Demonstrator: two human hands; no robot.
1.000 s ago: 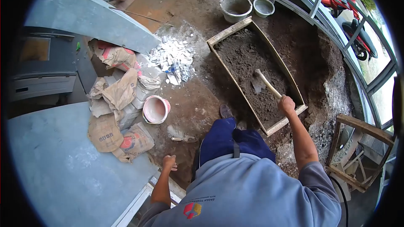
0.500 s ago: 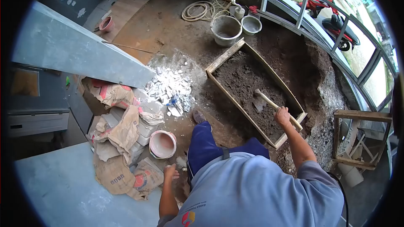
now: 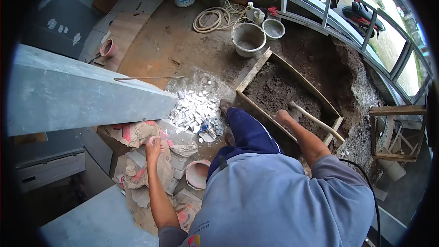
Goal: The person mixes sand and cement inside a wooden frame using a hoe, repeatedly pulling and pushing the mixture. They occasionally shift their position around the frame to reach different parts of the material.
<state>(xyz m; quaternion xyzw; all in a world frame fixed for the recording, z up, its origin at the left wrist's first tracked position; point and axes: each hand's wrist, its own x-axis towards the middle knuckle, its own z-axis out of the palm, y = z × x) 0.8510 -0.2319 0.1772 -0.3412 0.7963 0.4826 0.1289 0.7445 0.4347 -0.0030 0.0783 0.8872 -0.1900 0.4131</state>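
Note:
My right hand (image 3: 283,117) is loosely closed, with nothing seen in it. It hovers over the near side of the wooden frame (image 3: 252,74), which is filled with dark, damp soil-like mix (image 3: 283,87). Just right of this hand, a hoe (image 3: 316,121) lies with its pale wooden handle across the frame's near end; its blade is mostly hidden. My left hand (image 3: 154,147), fingers curled and apparently holding nothing, is above the crumpled paper sacks (image 3: 136,133). Next to these sacks stands a bucket (image 3: 197,174) with a pinkish inside.
White broken rubble (image 3: 196,112) lies beside the grey pillar (image 3: 87,93). Two grey tubs (image 3: 248,39) and a coiled hose (image 3: 206,21) are beyond the frame. A metal railing (image 3: 325,13) runs along the right, near a wooden stand (image 3: 397,110).
My right hand has let go of the hoe handle and moved left. My left hand has swung forward over the sacks. The body and view have shifted; the hoe now rests across the frame.

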